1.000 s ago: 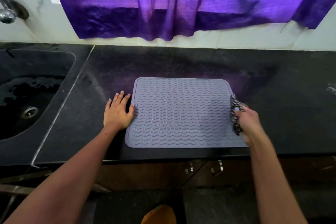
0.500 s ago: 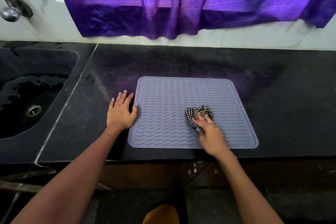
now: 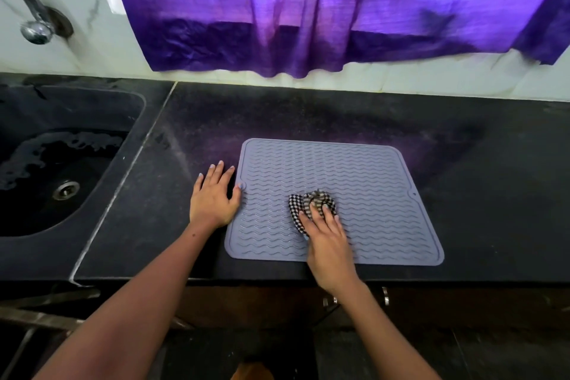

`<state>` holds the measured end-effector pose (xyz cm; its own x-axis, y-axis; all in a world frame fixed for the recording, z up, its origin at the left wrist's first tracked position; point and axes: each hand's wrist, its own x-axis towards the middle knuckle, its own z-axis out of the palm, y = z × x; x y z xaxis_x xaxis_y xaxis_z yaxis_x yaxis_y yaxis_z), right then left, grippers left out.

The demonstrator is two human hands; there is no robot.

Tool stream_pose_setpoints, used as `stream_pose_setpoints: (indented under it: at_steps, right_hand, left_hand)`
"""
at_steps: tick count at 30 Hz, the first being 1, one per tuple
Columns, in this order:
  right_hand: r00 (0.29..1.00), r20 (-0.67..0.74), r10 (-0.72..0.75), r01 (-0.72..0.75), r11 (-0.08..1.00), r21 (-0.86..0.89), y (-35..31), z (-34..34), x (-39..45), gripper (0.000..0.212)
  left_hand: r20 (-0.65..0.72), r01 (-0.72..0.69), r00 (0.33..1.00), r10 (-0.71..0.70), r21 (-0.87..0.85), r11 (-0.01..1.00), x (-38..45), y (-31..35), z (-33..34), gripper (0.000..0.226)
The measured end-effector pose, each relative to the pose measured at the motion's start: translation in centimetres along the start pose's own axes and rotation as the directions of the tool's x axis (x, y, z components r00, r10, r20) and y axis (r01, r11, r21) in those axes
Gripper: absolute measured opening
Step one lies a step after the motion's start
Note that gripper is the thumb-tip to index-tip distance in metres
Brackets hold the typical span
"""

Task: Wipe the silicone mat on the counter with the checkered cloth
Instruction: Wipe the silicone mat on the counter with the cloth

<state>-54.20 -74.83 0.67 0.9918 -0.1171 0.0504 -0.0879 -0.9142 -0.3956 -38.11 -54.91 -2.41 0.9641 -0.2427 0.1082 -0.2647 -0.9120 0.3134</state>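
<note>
A black stone counter runs under your view, its far edge meeting a pale wall where a purple curtain hangs down close to the countertop. To your left, a dark sink is set into the same stone, with a metal drain at its bottom, water pooled in the basin, and a chrome tap curving out from the wall above it.

The grey silicone mat lies flat on the counter near its front edge, ribbed with wavy lines; its long axis runs left to right, roughly parallel to the counter's edge, with the near side looking wider in this wide-angle view.

Your left hand rests flat on the counter with fingers straight and together, thumb touching the mat's left edge, gripping nothing. Your right hand presses the bunched checkered cloth onto the mat, left of its centre, with fingers laid over the cloth and slightly spread; whether they curl into the fabric cannot be told. Below the counter's front edge, 2 metal cabinet handles show beside your right forearm.
</note>
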Motion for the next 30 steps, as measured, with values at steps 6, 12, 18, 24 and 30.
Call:
stream_pose_setpoints:
  at_steps: [6, 12, 18, 24, 30]
  right_hand:
    - [1.000, 0.007, -0.026, 0.026, 0.997, -0.079, 0.4, 0.1, 0.3, 0.062]
    - [0.969, 0.199, 0.145, -0.202, 0.930, 0.308, 1.4, -2.3, 2.9, 0.047]
    - [0.956, -0.051, 0.290, -0.245, 0.881, 0.405, -5.2, -1.9, 3.4, 0.055]
    - [0.998, 0.045, -0.049, 0.056, 0.986, -0.157, -7.0, 2.9, 0.9, 0.071]
    - [0.985, 0.075, -0.154, 0.151, 0.987, 0.046, -5.0, 2.7, 2.0, 0.059]
  left_hand:
    - [0.026, 0.002, 1.000, -0.001, -0.014, 1.000, -0.2, 0.4, -0.3, 0.084]
    - [0.289, -0.045, 0.956, 0.045, -0.008, 0.999, 0.8, -0.7, -1.6, 0.055]
    - [0.211, -0.103, 0.975, 0.075, 0.125, 0.987, -0.6, -0.3, -0.6, 0.088]
    - [0.168, -0.106, 0.982, 0.082, 0.139, 0.985, -0.7, -0.4, -0.5, 0.085]
    - [0.152, -0.098, 0.985, 0.078, 0.128, 0.987, -0.8, -0.2, -0.7, 0.084]
